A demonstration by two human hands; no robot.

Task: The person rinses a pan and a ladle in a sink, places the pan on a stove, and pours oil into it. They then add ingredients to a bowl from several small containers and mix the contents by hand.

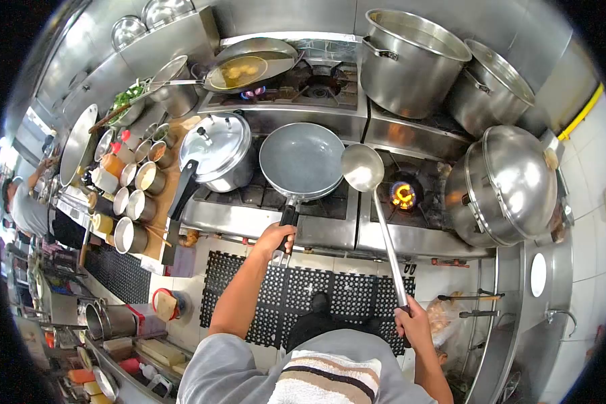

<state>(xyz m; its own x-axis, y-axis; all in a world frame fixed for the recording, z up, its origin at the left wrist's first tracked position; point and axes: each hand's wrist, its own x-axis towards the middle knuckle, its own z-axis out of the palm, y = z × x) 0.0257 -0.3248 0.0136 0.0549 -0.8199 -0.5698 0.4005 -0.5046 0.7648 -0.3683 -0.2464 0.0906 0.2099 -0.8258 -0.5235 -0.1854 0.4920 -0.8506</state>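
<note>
My left hand (pixel 274 240) is closed around the black handle of a grey frying pan (pixel 301 159) over the stove's middle burner. A second rim shows just under this pan, and a metal handle end juts out below my fist. In my right hand (pixel 415 327) is the dark grip of a long steel ladle (pixel 362 170). The ladle's bowl overlaps the pan's right edge in this view. To the right of the bowl, a lit burner (pixel 404 195) shows an orange flame. Left of the pan stands a lidded pressure cooker (pixel 215 151).
Behind, a wok (pixel 276 48) holds a strainer (pixel 239 71) over a flame. Large stockpots (pixel 404 74) and a domed steamer pot (pixel 518 185) stand right. Several small metal containers (pixel 140 205) crowd the left counter. A perforated black mat (pixel 249 289) covers the floor.
</note>
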